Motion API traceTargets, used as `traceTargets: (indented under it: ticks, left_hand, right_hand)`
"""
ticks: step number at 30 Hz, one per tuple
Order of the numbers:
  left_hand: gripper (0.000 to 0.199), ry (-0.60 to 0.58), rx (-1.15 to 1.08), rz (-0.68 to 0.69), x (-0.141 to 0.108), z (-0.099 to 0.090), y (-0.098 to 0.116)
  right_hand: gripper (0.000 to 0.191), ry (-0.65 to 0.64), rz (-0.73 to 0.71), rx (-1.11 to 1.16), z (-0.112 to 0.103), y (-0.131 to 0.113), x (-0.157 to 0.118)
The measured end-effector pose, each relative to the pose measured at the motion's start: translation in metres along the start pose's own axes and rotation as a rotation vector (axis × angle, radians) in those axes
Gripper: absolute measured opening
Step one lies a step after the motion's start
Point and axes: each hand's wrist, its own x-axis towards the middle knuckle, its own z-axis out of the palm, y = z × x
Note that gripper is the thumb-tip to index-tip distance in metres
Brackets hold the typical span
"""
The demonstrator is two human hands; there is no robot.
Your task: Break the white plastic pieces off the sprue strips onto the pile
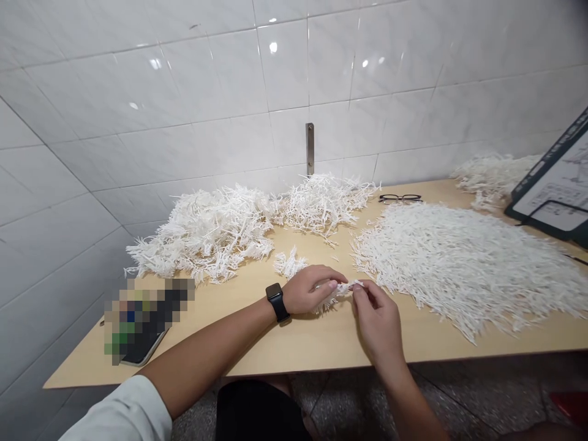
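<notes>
My left hand (313,289), with a black watch (276,302) on its wrist, is curled around a small branched white plastic piece (340,290). The thumb and fingers of my right hand (374,315) pinch the other end of the same piece. It is held just above the wooden tabletop (294,349), partly hidden by my left fingers. Beyond my left hand lies a small loose clump (290,263) of similar white pieces. To the right of my right hand spreads a wide, flat heap of short white plastic sticks (463,263).
Tangled piles of branched white pieces (215,226) lie along the tiled wall (220,79). Eyeglasses (399,198) rest behind the stick heap. A dark-framed board (558,190) leans at the far right beside another white pile (491,174). A phone (144,348), partly blurred out, lies at the left edge.
</notes>
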Motion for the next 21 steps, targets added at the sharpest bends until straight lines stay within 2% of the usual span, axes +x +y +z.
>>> traceTargets:
  ticks: [6,9,16,21]
  left_hand:
    - [0.028,0.013,0.051,0.103,0.0022,0.0015,-0.0019]
    - [0.025,0.034,0.082,0.083,0.0023,0.0030,-0.0033]
    - [0.029,0.002,0.108,-0.001,0.0006,0.0031,-0.0013]
    - [0.028,0.001,0.124,-0.040,0.0002,0.0044,-0.0013]
  right_hand:
    - [0.030,-0.019,0.015,0.047,0.0012,-0.0005,0.0004]
    - [0.030,-0.018,0.003,0.033,0.0013,0.0002,0.0009]
    - [0.028,-0.009,-0.007,0.061,0.0035,0.0017,0.0024]
    - [0.050,-0.086,-0.017,0.104,0.0049,-0.0006,0.0028]
